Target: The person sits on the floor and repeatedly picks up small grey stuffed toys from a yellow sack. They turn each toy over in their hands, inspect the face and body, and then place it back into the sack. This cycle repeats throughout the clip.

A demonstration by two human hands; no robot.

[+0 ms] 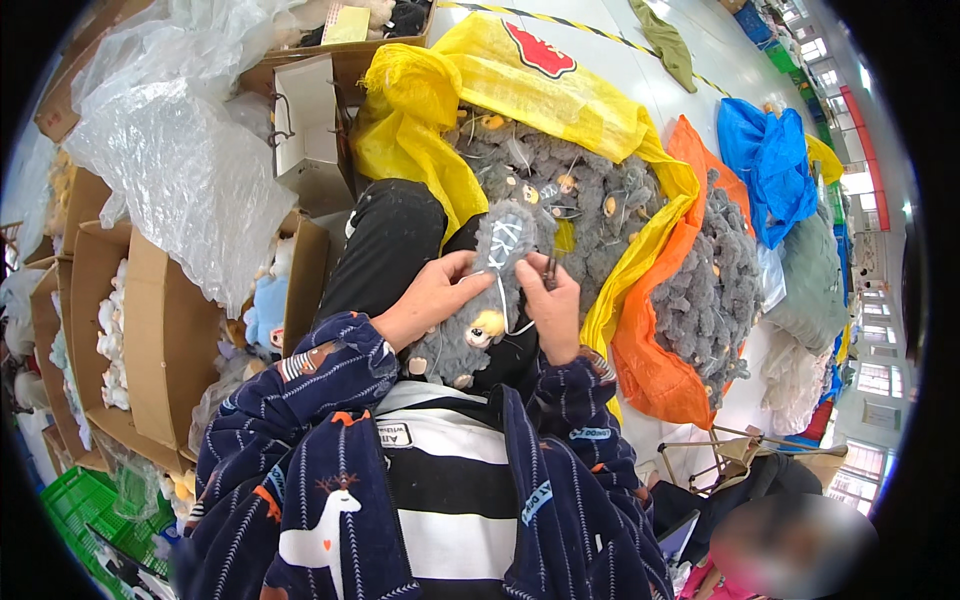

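A grey fluffy plush toy (455,345) lies across my lap, its beige face toward me. White cord is laced in a criss-cross along its far part, and a loose end trails down past the face. My left hand (435,298) is closed on the plush, thumb beside the lacing. On the other side, my right hand (555,308) is pinched at the toy's edge near the cord. A small dark, thin tool (550,268) shows at its fingertips; its kind is hard to make out.
Just beyond my knees, a yellow woven sack (540,90) holds many similar grey plush toys. An orange sack (650,350) with more grey plush stands to its right, near a blue bag (768,165). Cardboard boxes (160,340) of toys and clear plastic sheeting (180,150) crowd the left. Another person (735,570) is at lower right.
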